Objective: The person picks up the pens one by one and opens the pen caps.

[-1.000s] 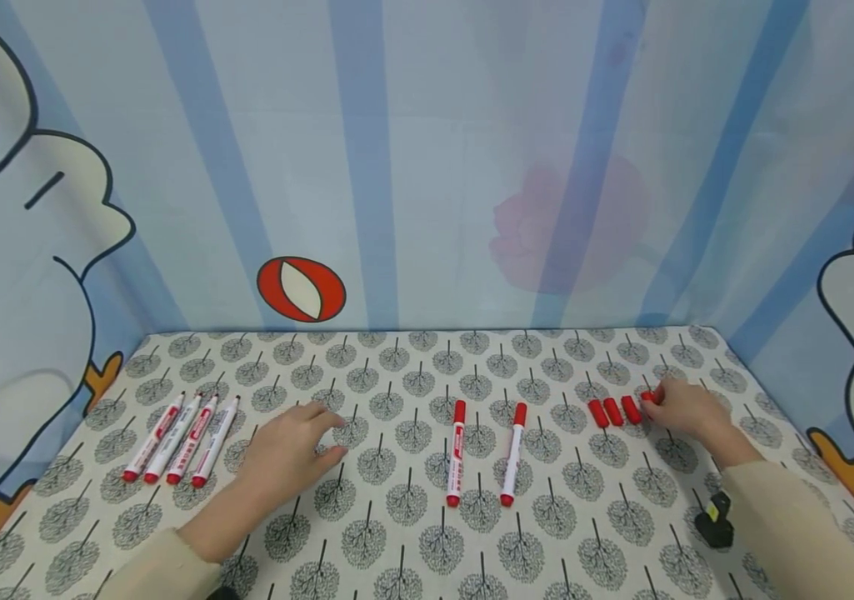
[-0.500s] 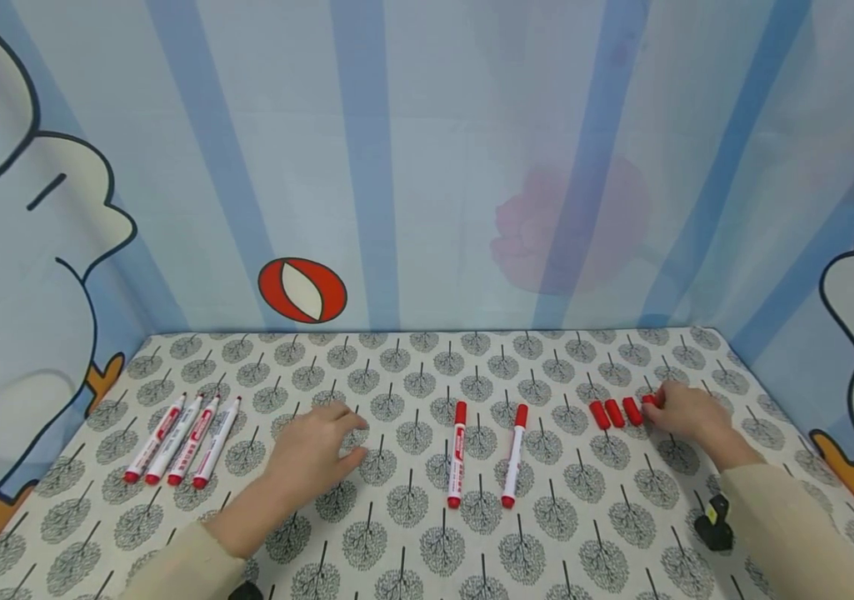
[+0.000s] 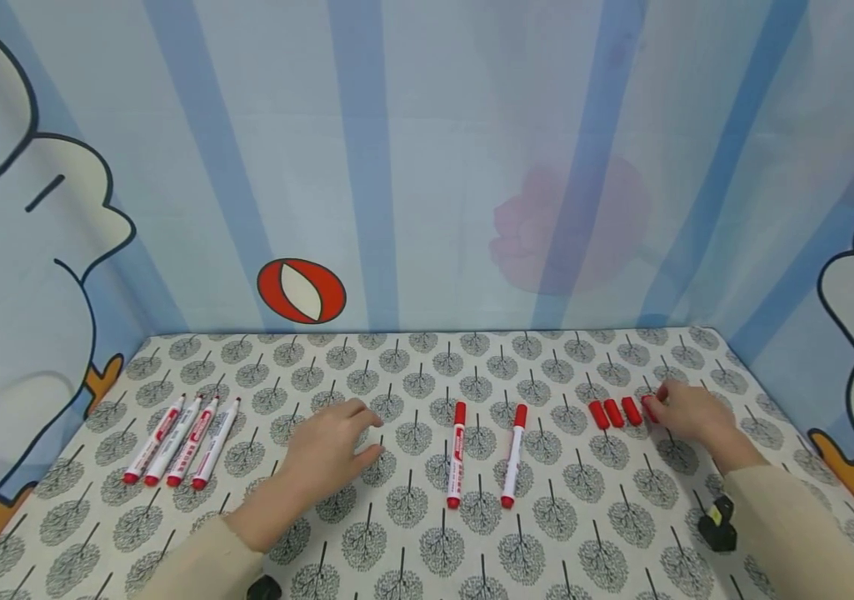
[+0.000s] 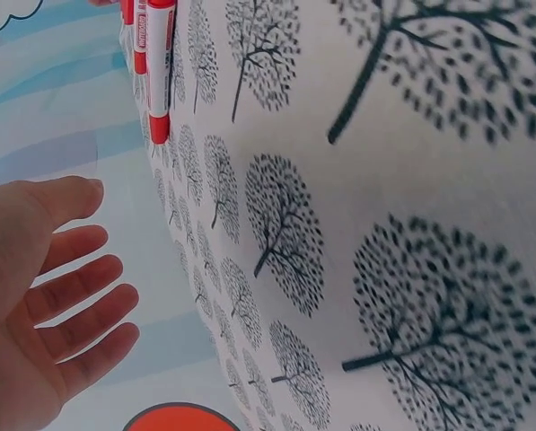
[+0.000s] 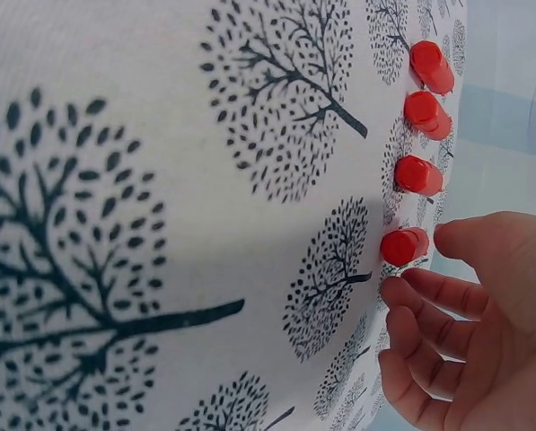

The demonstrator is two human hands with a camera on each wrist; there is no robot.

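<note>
My right hand [image 3: 689,410] is at the right end of a row of red marker caps [image 3: 614,412]. In the right wrist view its thumb and index finger lie on either side of the nearest cap [image 5: 404,245], with small gaps to it. My left hand [image 3: 331,446] hovers over the cloth left of two capped markers, fingers spread and holding nothing. Those markers, a left one [image 3: 456,457] with a red label and a right one [image 3: 514,457] whose white side shows, lie lengthwise and apart. The left wrist view shows a marker [image 4: 161,72] beyond the thumb.
Several white markers with red ends [image 3: 194,442] lie side by side at the left, their dark tips bare and pointing away. The tree-print cloth [image 3: 412,554] covers the table. A striped cartoon backdrop [image 3: 441,167] rises along the far edge and sides.
My left hand has moved right, closer to the two middle markers. My right hand stays at the row's end, where the last cap now lies slanted like its neighbours.
</note>
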